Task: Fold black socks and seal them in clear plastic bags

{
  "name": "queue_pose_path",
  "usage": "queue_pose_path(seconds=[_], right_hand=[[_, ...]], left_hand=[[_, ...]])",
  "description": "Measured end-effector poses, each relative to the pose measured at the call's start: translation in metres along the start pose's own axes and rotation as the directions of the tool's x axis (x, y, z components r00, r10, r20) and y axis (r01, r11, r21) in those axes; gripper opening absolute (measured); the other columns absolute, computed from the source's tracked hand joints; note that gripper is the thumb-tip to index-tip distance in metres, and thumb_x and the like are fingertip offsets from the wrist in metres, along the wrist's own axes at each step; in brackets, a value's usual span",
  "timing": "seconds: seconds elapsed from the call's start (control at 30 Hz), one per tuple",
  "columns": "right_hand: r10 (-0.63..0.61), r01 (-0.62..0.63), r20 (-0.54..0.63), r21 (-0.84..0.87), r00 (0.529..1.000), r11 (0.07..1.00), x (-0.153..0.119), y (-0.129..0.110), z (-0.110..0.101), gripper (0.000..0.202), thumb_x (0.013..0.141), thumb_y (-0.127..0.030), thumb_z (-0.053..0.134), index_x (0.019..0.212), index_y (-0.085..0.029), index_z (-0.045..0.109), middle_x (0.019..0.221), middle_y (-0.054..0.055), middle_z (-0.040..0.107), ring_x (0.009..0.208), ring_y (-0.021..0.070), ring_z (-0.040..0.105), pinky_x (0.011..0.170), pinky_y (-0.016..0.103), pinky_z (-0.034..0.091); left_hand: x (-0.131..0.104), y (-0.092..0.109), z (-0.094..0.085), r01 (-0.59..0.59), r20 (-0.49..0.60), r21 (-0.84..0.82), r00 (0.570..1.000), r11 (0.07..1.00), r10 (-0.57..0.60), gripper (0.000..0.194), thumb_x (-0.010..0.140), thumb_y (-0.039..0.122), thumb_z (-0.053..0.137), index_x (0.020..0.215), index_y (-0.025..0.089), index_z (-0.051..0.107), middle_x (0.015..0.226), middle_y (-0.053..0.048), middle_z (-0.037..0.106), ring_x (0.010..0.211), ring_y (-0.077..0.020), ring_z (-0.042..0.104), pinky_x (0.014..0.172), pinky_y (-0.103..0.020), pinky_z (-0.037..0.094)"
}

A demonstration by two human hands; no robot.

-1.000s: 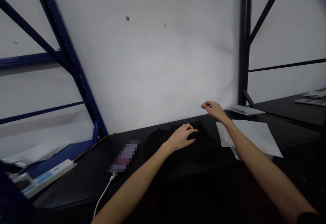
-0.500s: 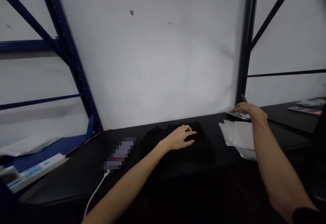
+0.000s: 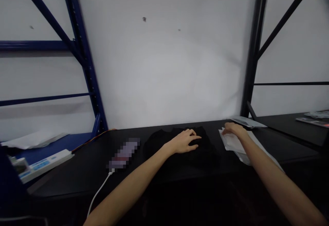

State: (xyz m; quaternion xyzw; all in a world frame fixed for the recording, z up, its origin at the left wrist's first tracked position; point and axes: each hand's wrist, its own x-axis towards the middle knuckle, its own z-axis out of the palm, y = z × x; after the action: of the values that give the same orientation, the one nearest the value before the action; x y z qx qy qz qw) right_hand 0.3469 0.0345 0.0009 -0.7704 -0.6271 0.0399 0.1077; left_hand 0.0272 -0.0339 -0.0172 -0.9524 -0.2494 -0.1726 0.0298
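Note:
My left hand (image 3: pixel 184 141) lies on a dark, folded-looking black cloth (image 3: pixel 159 142), its fingers spread and holding nothing. The cloth's outline merges with the black tabletop. On the right, my right hand (image 3: pixel 233 130) reaches over a loose stack of flat white plastic bags (image 3: pixel 238 145). Its fingers curl down together at the stack's upper left edge and close on a bag there; the fingertips are partly hidden. Just behind that hand, another flat whitish bag (image 3: pixel 248 121) lies by the wall.
Left of the cloth lies a blurred-out phone (image 3: pixel 125 153) with a white cable (image 3: pixel 99 191). A white power strip (image 3: pixel 47 164) and white sheets (image 3: pixel 33 140) are at far left. Blue (image 3: pixel 86 58) and black (image 3: pixel 253 54) rack posts stand against the wall. Another phone-like device (image 3: pixel 313 121) lies far right.
My right hand has come back from the far whitish bag to the nearer stack, leaving that bag lying on the table. The left hand stays on the cloth. The view has shifted slightly.

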Motion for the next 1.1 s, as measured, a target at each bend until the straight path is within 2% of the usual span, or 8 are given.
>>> queue_pose_path(seconds=[0.1, 0.27, 0.57, 0.77, 0.83, 0.9, 1.0, 1.1], right_hand=[[0.033, -0.026, 0.153, -0.048, 0.988, 0.999, -0.004, -0.028, -0.001, 0.034, 0.076, -0.019, 0.075, 0.11, -0.015, 0.072, 0.126, 0.022, 0.069, 0.097, 0.0359, 0.076, 0.073, 0.042, 0.062], [-0.027, 0.034, 0.194, -0.034, 0.981, 0.999, 0.003, -0.055, 0.009, 0.039, 0.073, -0.013, 0.074, 0.112, -0.012, 0.071, 0.131, 0.022, 0.067, 0.083, 0.0311, 0.078, 0.064, 0.035, 0.062], [-0.097, 0.098, 0.232, 0.007, 0.968, 0.995, 0.013, -0.084, 0.019, 0.018, 0.073, -0.011, 0.072, 0.09, -0.01, 0.073, 0.099, 0.017, 0.076, 0.071, 0.0265, 0.077, 0.065, 0.034, 0.061], [-0.128, 0.119, -0.154, -0.065, 0.98, 0.991, 0.012, -0.077, -0.008, 0.024, 0.092, -0.019, 0.056, 0.11, -0.011, 0.069, 0.117, 0.024, 0.07, 0.108, 0.0369, 0.07, 0.086, 0.047, 0.055], [-0.264, 0.248, -0.354, -0.091, 0.897, 0.965, 0.008, -0.082, -0.012, 0.028, 0.1, -0.023, 0.044, 0.116, -0.013, 0.066, 0.124, 0.023, 0.067, 0.115, 0.0362, 0.066, 0.089, 0.047, 0.053], [-0.495, 0.474, -0.499, -0.179, 0.712, 0.862, 0.001, -0.094, -0.009, 0.028, 0.105, -0.028, 0.041, 0.115, -0.016, 0.064, 0.12, 0.019, 0.067, 0.113, 0.0325, 0.065, 0.088, 0.042, 0.052], [-0.77, 0.732, -0.442, -0.302, 0.461, 0.611, -0.012, -0.119, 0.007, 0.021, 0.105, -0.03, 0.046, 0.11, -0.019, 0.064, 0.113, 0.013, 0.069, 0.105, 0.027, 0.065, 0.088, 0.036, 0.049], [-0.847, 0.83, -0.405, -0.291, 0.343, 0.475, -0.023, -0.139, 0.023, 0.017, 0.105, -0.028, 0.049, 0.108, -0.019, 0.063, 0.108, 0.01, 0.069, 0.096, 0.0241, 0.065, 0.084, 0.034, 0.048]], left_hand=[[0.0, 0.0, 0.0, -0.003, 0.001, -0.005, 1.0, 1.0, 0.003, 0.046, 0.099, 0.042, 0.058, 0.142, 0.025, 0.059, 0.126, -0.009, 0.058, 0.113, -0.024, 0.056, 0.102, -0.038, 0.047], [0.001, -0.001, 0.001, -0.01, -0.006, 0.012, 1.0, 1.0, 0.01, 0.046, 0.099, 0.041, 0.059, 0.141, 0.024, 0.06, 0.125, -0.009, 0.059, 0.112, -0.0235, 0.056, 0.102, -0.038, 0.046], [-0.001, -0.001, 0.0, -0.008, -0.002, -0.034, 1.0, 0.999, 0.007, 0.049, 0.098, 0.046, 0.059, 0.142, 0.024, 0.061, 0.128, -0.01, 0.058, 0.115, -0.0247, 0.056, 0.105, -0.039, 0.044], [0.0, 0.001, -0.013, 0.065, -0.149, -0.213, 0.984, 0.975, -0.098, 0.047, 0.105, 0.051, 0.045, 0.145, 0.03, 0.054, 0.122, -0.006, 0.062, 0.115, -0.0213, 0.058, 0.107, -0.038, 0.044], [0.001, -0.002, -0.017, 0.095, -0.298, -0.209, 0.942, 0.973, -0.155, 0.04, 0.107, 0.044, 0.043, 0.142, 0.029, 0.055, 0.12, -0.005, 0.062, 0.115, -0.0202, 0.058, 0.108, -0.037, 0.044], [0.002, -0.007, -0.02, 0.162, -0.457, -0.152, 0.863, 0.975, -0.215, 0.036, 0.106, 0.038, 0.045, 0.139, 0.026, 0.056, 0.12, -0.006, 0.06, 0.116, -0.0204, 0.057, 0.109, -0.038, 0.043], [0.0, -0.017, -0.022, 0.318, -0.617, -0.012, 0.744, 0.948, -0.257, 0.037, 0.102, 0.033, 0.054, 0.139, 0.026, 0.054, 0.127, -0.008, 0.057, 0.12, -0.0232, 0.053, 0.11, -0.041, 0.041], [-0.004, -0.028, -0.017, 0.441, -0.629, 0.09, 0.72, 0.893, -0.293, 0.039, 0.098, 0.032, 0.061, 0.136, 0.027, 0.056, 0.129, -0.008, 0.055, 0.121, -0.0258, 0.051, 0.107, -0.043, 0.042]])
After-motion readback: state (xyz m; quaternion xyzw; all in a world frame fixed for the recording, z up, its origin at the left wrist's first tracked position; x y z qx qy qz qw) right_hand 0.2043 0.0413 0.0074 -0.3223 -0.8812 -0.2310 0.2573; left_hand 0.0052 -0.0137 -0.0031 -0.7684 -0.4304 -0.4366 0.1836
